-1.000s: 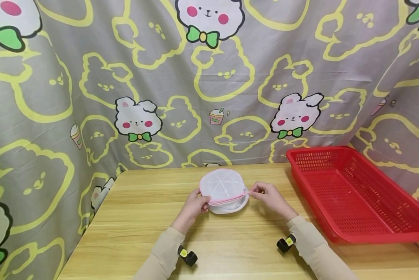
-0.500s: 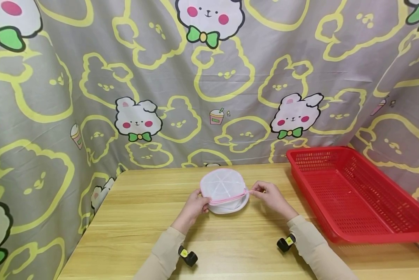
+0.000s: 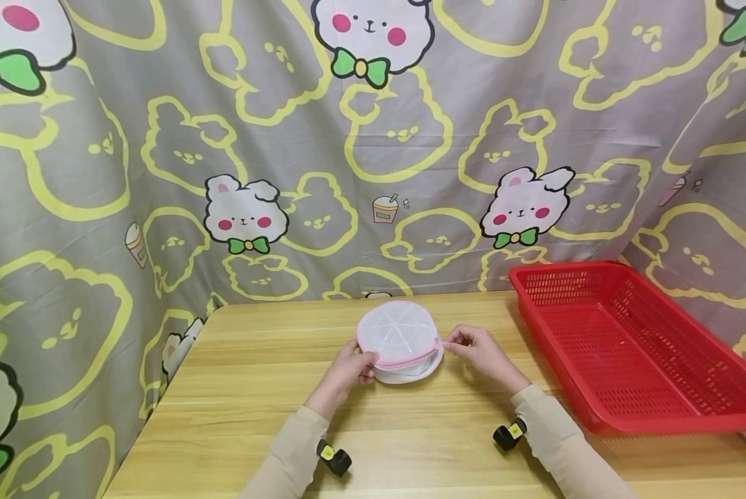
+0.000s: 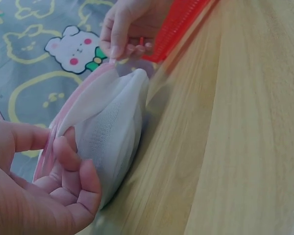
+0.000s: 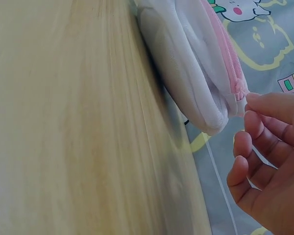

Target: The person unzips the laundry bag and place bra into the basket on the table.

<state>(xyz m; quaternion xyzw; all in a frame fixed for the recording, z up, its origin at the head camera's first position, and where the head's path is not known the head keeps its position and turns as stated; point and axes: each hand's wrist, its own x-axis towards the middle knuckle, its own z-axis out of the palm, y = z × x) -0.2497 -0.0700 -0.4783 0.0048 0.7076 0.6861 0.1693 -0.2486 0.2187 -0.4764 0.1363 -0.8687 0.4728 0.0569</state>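
A round white mesh laundry bag [image 3: 396,331] with pink trim rests on the table, its upper panel tilted up. My left hand [image 3: 349,369] pinches the bag's pink zipper edge at the left. In the left wrist view, the thumb and index finger of that left hand [image 4: 54,178] hold the zipper band [image 4: 81,93] while the other fingers curl loosely below. My right hand [image 3: 481,352] pinches the zipper's right end. Seen from the right wrist, the right hand [image 5: 274,142] has its thumb and index fingertip at the end of the pink zipper [image 5: 230,56]. The pull tab itself is hidden.
A red perforated plastic basket [image 3: 560,364] stands at the right of the wooden table [image 3: 254,388], beyond my right hand. A grey curtain [image 3: 323,138] with cartoon bears hangs behind the table and along both sides. A black wrist camera [image 3: 335,457] is strapped to each sleeve.
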